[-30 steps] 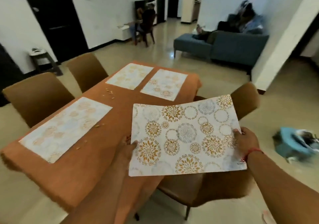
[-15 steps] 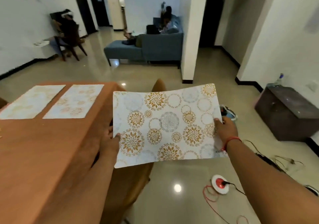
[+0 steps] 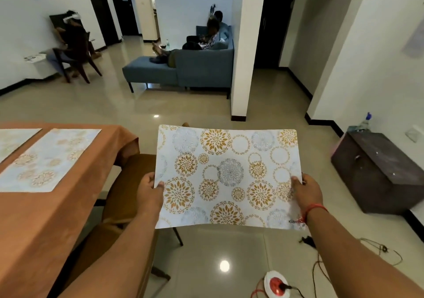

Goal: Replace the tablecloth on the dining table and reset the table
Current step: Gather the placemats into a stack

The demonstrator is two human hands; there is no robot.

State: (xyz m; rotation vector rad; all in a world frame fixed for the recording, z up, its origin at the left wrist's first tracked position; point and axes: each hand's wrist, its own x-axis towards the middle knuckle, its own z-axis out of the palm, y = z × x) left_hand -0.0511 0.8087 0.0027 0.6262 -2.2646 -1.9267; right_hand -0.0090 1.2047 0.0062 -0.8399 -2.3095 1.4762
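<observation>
I hold a white placemat (image 3: 227,176) with gold and grey flower circles flat in the air, to the right of the dining table. My left hand (image 3: 150,191) pinches its left edge and my right hand (image 3: 306,191) pinches its right edge. The table at the left wears an orange-brown tablecloth (image 3: 41,219). Two more placemats lie on it, one near the corner (image 3: 49,160) and one cut off by the left frame edge (image 3: 13,139).
A brown chair (image 3: 128,196) stands under my left arm beside the table. A dark wooden cabinet (image 3: 380,171) with a bottle sits at the right wall. Cables and a round socket (image 3: 276,282) lie on the floor. A white pillar, a blue sofa and seated people are farther back.
The view has swung right, away from the table. The placemat went with my hands, off the table's side and over the floor and chair. Both hands keep their hold.
</observation>
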